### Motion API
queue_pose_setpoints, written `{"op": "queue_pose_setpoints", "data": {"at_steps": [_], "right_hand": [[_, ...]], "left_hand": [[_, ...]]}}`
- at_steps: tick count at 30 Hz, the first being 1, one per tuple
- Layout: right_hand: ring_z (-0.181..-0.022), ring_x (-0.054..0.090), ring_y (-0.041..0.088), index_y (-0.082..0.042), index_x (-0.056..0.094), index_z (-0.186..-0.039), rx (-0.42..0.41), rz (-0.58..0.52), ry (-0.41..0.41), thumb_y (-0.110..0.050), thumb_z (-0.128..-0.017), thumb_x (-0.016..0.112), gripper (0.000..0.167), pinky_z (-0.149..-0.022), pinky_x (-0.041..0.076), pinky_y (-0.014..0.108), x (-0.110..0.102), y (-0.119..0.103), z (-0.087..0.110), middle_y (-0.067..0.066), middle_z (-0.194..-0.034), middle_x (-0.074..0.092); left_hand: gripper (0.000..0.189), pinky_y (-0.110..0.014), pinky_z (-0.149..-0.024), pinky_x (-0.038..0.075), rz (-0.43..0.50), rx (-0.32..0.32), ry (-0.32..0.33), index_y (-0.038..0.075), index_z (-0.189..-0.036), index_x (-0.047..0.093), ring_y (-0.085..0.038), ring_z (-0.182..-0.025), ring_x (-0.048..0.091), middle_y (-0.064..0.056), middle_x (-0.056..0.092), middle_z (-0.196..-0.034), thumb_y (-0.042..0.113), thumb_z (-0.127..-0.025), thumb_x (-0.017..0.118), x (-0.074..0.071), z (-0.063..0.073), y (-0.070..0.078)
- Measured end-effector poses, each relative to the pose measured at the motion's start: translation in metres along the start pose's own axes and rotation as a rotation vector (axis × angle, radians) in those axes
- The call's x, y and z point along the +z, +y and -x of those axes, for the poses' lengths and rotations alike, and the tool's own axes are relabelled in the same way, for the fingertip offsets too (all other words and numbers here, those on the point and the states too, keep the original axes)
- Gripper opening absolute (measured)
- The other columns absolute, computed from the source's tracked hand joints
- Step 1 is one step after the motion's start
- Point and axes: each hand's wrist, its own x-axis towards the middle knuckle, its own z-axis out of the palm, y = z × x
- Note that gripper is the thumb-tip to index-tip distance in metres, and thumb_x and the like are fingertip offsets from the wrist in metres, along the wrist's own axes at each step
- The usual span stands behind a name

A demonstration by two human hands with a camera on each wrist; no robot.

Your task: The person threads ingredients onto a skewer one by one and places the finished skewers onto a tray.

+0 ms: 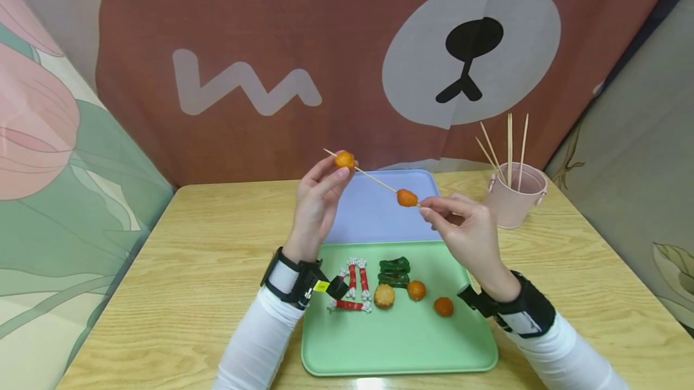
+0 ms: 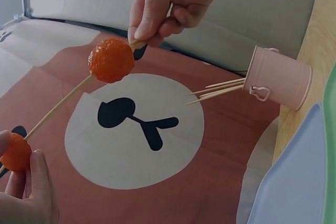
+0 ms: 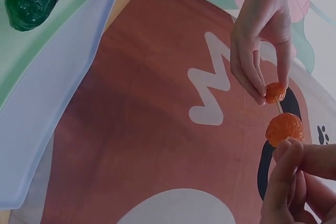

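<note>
A thin wooden skewer [image 1: 375,181] slants through two glossy orange balls, held up above the trays. My left hand [image 1: 320,197] pinches the upper orange ball [image 1: 344,160] between thumb and fingers, and the skewer's tip pokes out beyond it. The lower orange ball [image 2: 111,60] sits near the skewer's other end, where my right hand [image 1: 467,230] pinches the stick just behind it. Bare skewer shows between the two balls. In the right wrist view, the ball near my right fingertips [image 3: 289,150] partly hides the stick.
A green tray [image 1: 401,348] holds two orange balls [image 1: 416,290], a golden round piece [image 1: 384,296], dark green pieces [image 1: 394,272] and several red-and-white sticks [image 1: 349,305]. Behind it lies a blue tray [image 1: 379,221]. A pink bucket [image 1: 509,209] with several skewers stands at the right.
</note>
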Motion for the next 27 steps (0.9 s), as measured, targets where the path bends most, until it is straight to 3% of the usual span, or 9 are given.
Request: {"op": "queue_pose_setpoints", "data": {"at_steps": [5,13,27], "right_hand": [[-0.058,0.062,0.005,-0.004,0.075,-0.087,0.002,-0.016,-0.011,0.003,-0.073,0.077,0.015,-0.054,0.05,0.014,0.001,0.0,0.001,0.009,-0.073,0.069],[-0.059,0.064,0.004,-0.002,0.075,-0.088,0.001,-0.052,-0.042,0.001,-0.076,0.076,0.013,-0.056,0.053,0.017,0.005,-0.001,0.001,0.011,-0.074,0.071],[-0.061,0.065,0.003,-0.001,0.074,-0.088,-0.02,-0.023,-0.072,-0.004,-0.078,0.075,0.01,-0.057,0.054,0.019,0.002,0.003,0.002,0.007,-0.074,0.07]], "left_hand": [[0.027,-0.03,-0.095,0.05,-0.036,-0.001,-0.02,0.012,-0.096,0.071,-0.019,-0.098,0.066,-0.005,0.066,-0.107,-0.009,-0.086,0.058,0.001,0.002,-0.006],[0.029,-0.026,-0.091,0.051,-0.131,-0.116,-0.155,0.013,-0.1,0.07,-0.014,-0.095,0.065,-0.001,0.069,-0.105,-0.009,-0.084,0.06,0.015,0.013,-0.029],[0.031,-0.026,-0.089,0.052,-0.155,-0.115,-0.167,0.015,-0.1,0.071,-0.013,-0.094,0.064,0.0,0.069,-0.106,-0.009,-0.083,0.06,0.016,0.016,-0.034]]}}
